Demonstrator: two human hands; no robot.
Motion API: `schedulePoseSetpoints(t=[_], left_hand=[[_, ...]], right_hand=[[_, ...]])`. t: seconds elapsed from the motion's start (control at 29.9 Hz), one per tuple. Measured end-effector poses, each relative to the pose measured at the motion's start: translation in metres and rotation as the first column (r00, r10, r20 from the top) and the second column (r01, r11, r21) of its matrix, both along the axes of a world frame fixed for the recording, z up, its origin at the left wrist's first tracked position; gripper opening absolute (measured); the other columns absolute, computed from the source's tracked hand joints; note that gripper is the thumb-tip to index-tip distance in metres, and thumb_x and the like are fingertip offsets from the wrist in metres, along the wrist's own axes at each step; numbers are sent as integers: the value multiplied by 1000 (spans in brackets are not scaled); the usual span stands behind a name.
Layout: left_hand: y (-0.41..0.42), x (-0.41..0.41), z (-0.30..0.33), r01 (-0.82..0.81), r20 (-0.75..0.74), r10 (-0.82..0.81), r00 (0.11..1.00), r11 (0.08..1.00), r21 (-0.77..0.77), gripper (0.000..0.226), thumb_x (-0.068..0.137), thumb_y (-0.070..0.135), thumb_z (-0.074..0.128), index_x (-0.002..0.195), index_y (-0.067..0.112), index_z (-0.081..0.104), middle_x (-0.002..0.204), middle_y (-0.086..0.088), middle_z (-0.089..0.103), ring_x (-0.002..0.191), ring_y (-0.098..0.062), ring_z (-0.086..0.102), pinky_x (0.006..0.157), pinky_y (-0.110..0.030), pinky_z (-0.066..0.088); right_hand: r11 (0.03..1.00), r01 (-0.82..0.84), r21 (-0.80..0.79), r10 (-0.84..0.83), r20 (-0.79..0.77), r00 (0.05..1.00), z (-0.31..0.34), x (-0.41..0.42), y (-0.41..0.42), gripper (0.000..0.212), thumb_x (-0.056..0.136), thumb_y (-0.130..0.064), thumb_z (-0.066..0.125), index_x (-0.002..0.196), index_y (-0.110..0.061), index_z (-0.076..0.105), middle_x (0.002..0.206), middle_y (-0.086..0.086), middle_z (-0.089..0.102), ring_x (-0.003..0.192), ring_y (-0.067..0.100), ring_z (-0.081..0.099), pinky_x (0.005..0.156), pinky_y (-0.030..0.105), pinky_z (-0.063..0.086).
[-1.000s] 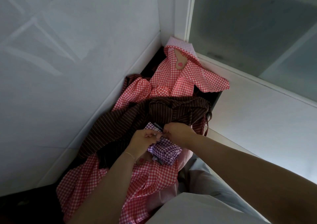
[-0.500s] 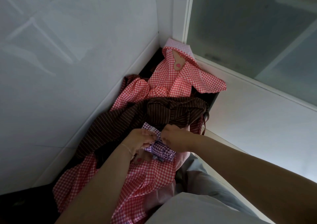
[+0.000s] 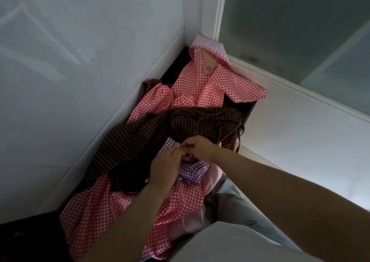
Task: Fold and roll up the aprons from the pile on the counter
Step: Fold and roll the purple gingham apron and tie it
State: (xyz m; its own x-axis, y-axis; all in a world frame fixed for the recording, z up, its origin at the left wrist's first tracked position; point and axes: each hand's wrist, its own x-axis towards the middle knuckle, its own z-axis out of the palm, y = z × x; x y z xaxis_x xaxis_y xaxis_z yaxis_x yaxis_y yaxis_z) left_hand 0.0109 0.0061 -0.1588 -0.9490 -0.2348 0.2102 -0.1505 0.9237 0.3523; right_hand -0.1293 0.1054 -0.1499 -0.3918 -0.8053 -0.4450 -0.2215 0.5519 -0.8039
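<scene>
Red gingham apron (image 3: 96, 211) lies nearest on the dark counter (image 3: 26, 239). Above it, left hand (image 3: 165, 168) and right hand (image 3: 197, 146) both pinch a rolled purple gingham apron (image 3: 193, 172). Beyond: brown striped apron (image 3: 140, 137), then another red gingham apron (image 3: 202, 87) in the corner.

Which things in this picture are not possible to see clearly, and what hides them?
Head view only:
- What the left hand and right hand pinch: too small, fingers cover it.
- Purple checked cloth bundle: partly under both hands.
- Black counter top: mostly covered by the red checked aprons and brown striped apron.
- Near end of pile: cut off by bottom edge.
</scene>
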Motion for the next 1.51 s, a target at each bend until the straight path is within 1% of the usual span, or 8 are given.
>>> schedulePoseSetpoints(t=[0.3, 0.44, 0.7, 0.97, 1.1, 1.27, 1.37, 1.51], left_hand=[[0, 2, -15, -58, -136, 72, 988, 993, 104, 11, 88, 17, 51, 89, 13, 62, 96, 0, 61, 58, -17, 61, 39, -23, 45], [-4, 1, -14, -71, -127, 85, 988, 992, 108, 13, 86, 19, 53, 86, 14, 65, 100, 4, 57, 60, -15, 60, 40, -19, 42], [-5, 22, -18, -259, 8, 268, 963, 921, 290, 12, 84, 19, 62, 75, 14, 66, 88, 6, 61, 72, -2, 51, 46, -27, 46], [-5, 3, 6, -570, 420, 388, 821, 615, 545, 15, 90, 32, 62, 78, 22, 59, 79, 9, 63, 75, -6, 59, 66, -28, 47], [-10, -8, 15, -545, 407, 374, 833, 427, 722, 16, 87, 18, 69, 72, 14, 62, 77, -5, 66, 79, -18, 63, 78, -42, 55], [-6, -22, 44, -442, 239, 388, 890, 607, 660, 5, 88, 22, 67, 88, 20, 63, 89, -3, 64, 88, -19, 61, 83, -37, 50], [-22, -22, 65, -499, -126, 668, 734, 656, 566, 15, 89, 21, 65, 85, 18, 51, 82, -2, 54, 79, -19, 52, 77, -30, 43], [-37, -25, 99, -465, -180, 674, 717, 654, 597, 11, 92, 22, 62, 85, 17, 55, 76, 0, 57, 74, -14, 54, 74, -24, 41]], right_hand=[[995, -10, 94, -5, 158, 987, 2, -14, -5, 23, 91, -19, 63, 111, -9, 70, 104, 5, 70, 89, 5, 58, 70, 5, 43], [974, -164, 154, 174, -56, 983, 5, -12, -11, 27, 96, -23, 56, 108, 0, 65, 91, 0, 56, 83, 11, 51, 60, 14, 37], [829, -502, 247, 499, -732, 464, -5, -27, 17, 17, 83, -8, 56, 97, 1, 62, 98, 21, 58, 54, 26, 55, 47, 30, 41], [923, -207, 325, 313, -317, 896, 17, -3, -1, 49, 99, -38, 44, 138, -9, 35, 126, 17, 51, 106, 33, 56, 82, 37, 46], [831, -286, 478, 442, -253, 861, 22, 26, -5, 104, 77, -65, 63, 151, -12, 11, 144, 16, 33, 127, 36, 41, 103, 44, 39], [917, -163, 364, 274, -276, 921, 18, 27, -2, 97, 77, -42, 70, 149, -14, 12, 138, 14, 40, 122, 33, 45, 98, 43, 44], [980, -19, 197, -9, 142, 990, 32, -2, 5, 90, 80, -34, 73, 148, -17, 16, 136, 7, 47, 115, 26, 53, 98, 43, 47], [950, 311, 20, -234, 705, 670, 81, -32, 16, 49, 90, -19, 62, 135, -12, 46, 121, 5, 64, 108, 25, 63, 89, 37, 51]])
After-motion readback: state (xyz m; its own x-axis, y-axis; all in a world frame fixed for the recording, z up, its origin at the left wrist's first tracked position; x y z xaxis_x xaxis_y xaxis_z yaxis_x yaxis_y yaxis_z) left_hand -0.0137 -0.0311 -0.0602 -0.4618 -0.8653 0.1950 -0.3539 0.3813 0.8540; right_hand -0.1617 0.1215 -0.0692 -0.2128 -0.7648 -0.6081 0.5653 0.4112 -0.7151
